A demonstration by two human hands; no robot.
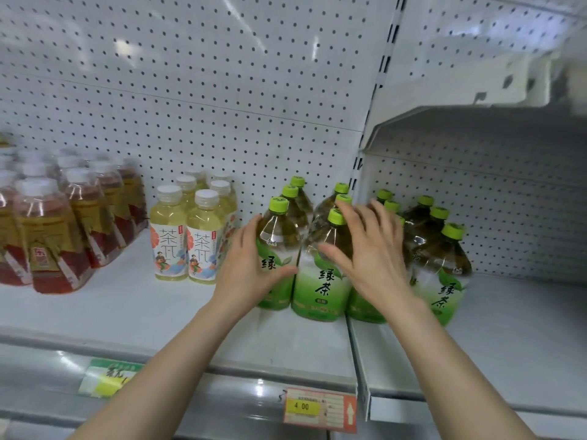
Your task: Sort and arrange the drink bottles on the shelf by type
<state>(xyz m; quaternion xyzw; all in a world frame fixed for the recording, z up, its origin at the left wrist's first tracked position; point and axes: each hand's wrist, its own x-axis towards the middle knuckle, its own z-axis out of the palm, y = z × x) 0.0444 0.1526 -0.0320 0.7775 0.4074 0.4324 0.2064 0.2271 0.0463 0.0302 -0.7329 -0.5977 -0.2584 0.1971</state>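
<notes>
Two forearms are reaching over the shelf (178, 315); the left hand (251, 265) is gripping a green tea bottle (275, 249), the right hand (371, 252), fingers spread, is hiding another behind it.

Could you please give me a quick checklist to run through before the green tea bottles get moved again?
1. Left hand wrapped on the left front green tea bottle: ok.
2. Right hand gripping a bottle: not ok, fingers spread over the middle front bottle.
3. Green tea bottles upright: ok.
4. Groups unmixed: yellow tea bottles and red tea bottles stand apart: ok.
5. Green tea in one bay: not ok, some stand past the divider.
</notes>
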